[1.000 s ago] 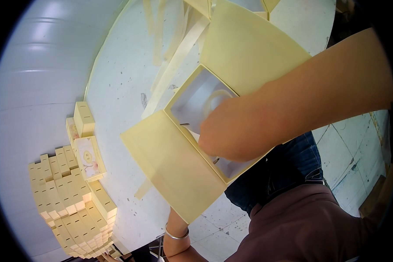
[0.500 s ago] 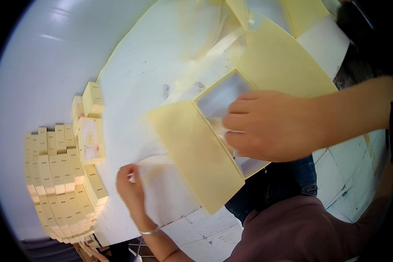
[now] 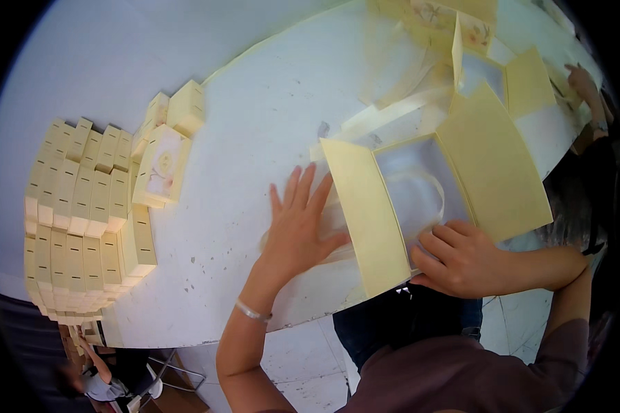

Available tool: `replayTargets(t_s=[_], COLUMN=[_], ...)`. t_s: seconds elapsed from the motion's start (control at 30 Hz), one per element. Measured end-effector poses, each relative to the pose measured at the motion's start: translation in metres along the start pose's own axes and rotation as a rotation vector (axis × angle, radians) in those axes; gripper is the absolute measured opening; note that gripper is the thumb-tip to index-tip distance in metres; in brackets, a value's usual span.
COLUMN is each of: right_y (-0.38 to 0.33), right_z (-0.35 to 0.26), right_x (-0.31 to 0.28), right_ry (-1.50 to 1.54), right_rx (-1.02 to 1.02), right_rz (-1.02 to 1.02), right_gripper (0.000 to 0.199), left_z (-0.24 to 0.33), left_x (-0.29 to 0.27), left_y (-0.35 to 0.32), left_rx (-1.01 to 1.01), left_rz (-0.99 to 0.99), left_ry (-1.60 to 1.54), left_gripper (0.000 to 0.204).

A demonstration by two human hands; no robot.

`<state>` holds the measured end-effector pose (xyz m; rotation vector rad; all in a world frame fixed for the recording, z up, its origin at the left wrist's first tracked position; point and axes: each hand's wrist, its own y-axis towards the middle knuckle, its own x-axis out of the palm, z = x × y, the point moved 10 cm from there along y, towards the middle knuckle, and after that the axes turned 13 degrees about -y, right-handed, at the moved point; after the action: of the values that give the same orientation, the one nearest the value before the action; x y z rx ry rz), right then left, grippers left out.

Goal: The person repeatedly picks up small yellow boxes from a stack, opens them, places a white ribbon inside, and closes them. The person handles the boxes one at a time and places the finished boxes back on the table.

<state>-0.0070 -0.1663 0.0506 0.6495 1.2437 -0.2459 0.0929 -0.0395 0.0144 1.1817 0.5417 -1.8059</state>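
Note:
A pale yellow gift box (image 3: 435, 135) lies before me with both side flaps spread outward and a whitish inside showing. In it a cream ribbon (image 3: 442, 196) curves in a loop. My right hand (image 3: 455, 258) is at the box's near edge, fingers curled in over the ribbon's lower end; the fingertips are partly hidden. To the left, my left hand (image 3: 300, 230) is open with fingers spread against the outer side of the left flap (image 3: 362, 220). Sheer pale ribbon shows beneath and beside that hand, partly covered by it.
Stacked pale yellow boxes (image 3: 83, 199) stand at the left, with a printed-lid box (image 3: 164, 168) beside them. Beyond my box lie another opened box (image 3: 506, 79) and loose ribbons (image 3: 393, 113). Another person's hand (image 3: 582, 82) shows far right; another person (image 3: 103, 378) is lower left.
My left hand has let go of the ribbon end it pinched, spread its fingers and come to the flap. My right hand has moved from over the box's middle to its near edge.

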Motion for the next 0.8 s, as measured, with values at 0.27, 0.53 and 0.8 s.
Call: replayTargets(t_s=[0.27, 0.53, 0.8], right_y=[-0.009, -0.015, -0.005], right_z=[0.006, 0.031, 0.031], right_x=[0.011, 0.005, 0.026], right_ry=[-0.05, -0.024, -0.04], right_rx=[0.03, 0.049, 0.148], right_rz=[-0.11, -0.081, -0.145], right_gripper=[0.023, 0.031, 0.034], left_z=[-0.021, -0.066, 0.028], left_x=[-0.014, -0.066, 0.02], left_y=[-0.002, -0.093, 0.009], left_rx=[-0.006, -0.41, 0.076], left_rz=[0.049, 0.046, 0.088], left_ry=[-0.024, 0.115, -0.118], left_gripper=[0.009, 0.074, 0.051])
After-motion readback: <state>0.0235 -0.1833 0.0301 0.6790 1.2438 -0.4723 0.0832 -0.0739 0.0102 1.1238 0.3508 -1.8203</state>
